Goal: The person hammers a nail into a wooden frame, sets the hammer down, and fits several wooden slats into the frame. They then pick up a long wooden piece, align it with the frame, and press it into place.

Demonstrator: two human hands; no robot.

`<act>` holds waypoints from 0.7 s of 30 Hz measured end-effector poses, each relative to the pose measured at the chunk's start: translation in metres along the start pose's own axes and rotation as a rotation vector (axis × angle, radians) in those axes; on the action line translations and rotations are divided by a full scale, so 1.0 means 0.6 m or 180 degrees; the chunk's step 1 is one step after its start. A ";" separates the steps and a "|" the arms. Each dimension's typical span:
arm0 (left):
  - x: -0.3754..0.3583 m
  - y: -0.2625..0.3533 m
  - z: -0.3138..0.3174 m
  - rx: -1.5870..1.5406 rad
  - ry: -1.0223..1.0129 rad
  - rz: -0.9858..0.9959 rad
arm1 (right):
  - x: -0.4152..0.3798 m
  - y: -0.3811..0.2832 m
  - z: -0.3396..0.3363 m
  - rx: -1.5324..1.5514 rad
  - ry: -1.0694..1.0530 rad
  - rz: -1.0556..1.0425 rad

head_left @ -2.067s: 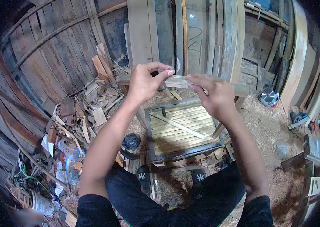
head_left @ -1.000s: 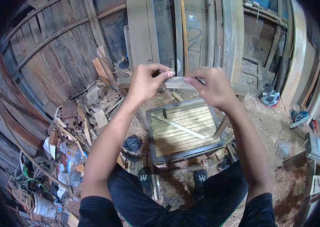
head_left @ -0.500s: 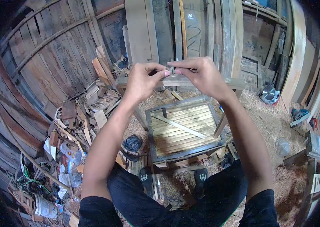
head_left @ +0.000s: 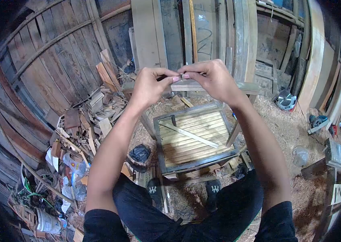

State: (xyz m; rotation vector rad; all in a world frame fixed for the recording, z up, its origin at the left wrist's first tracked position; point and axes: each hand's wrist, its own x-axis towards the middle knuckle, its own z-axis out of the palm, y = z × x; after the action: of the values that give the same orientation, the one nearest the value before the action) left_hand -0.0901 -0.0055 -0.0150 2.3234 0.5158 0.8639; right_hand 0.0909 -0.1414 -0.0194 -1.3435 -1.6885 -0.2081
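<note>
My left hand and my right hand are raised in front of me, fingertips almost meeting. Thumb and fingers of each are pinched together on a small greyish thing, mostly hidden and too small to name. Beyond and beneath them runs a wooden crosspiece. Lower down, between my forearms, lies a slatted wooden panel with a dark frame. On its slats rests a long pale strip, with a short dark piece near its upper end.
Scrap wood is heaped at the left, with plastic litter and a white bucket nearer. A black plastic bag sits left of the panel. At right are a circular saw, a blue power tool and a wooden stand.
My fingertips have shifted slightly around the small greyish thing, and less of it shows now. Both arms stay raised in nearly the same place.
</note>
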 end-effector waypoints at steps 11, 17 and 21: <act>0.004 -0.022 0.003 0.0033 -0.0033 0.0163 | -0.002 0.009 -0.005 -0.0149 0.0027 0.0219; 0.000 -0.009 0.008 -0.0106 -0.0112 0.0162 | -0.020 0.003 -0.042 -0.0305 -0.0167 0.0235; -0.006 0.002 0.009 -0.0054 -0.0030 0.0235 | -0.048 0.019 -0.078 -0.0366 -0.0042 -0.0127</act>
State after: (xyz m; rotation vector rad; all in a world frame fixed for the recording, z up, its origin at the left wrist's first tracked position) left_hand -0.0890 -0.0108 -0.0190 2.3424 0.4194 0.8880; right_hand 0.1251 -0.1857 -0.0196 -1.3987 -1.7378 -0.3242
